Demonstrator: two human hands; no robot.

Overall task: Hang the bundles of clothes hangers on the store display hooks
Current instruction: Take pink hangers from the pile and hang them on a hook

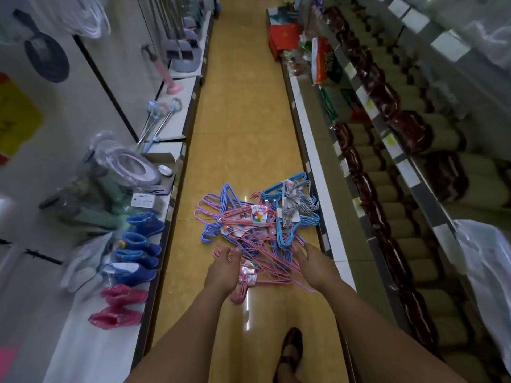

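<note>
**Both hands reach into the hanger pile on the aisle floor**

You are bending over a pile of hangers [257, 225] that lies on the yellow tiled floor [237, 111], in the middle of the aisle and closer to the right shelf base. The pile mixes pink, purple, blue and grey bundles, some with paper labels.

Your left hand [222, 269] is at the near left edge of the pile, with the fingers curled around the hook ends of a pink bundle [243, 283]. Your right hand [312, 265] is at the near right edge of the pile; the fingers point down into the pink wires and touch them, but I cannot tell if they really grip something.

On the low shelf along the left edge of the floor stand blue rain boots [138, 244] and pink rain boots [119, 305]. Your shoe [290, 346] is on the floor near the bottom edge.
</note>
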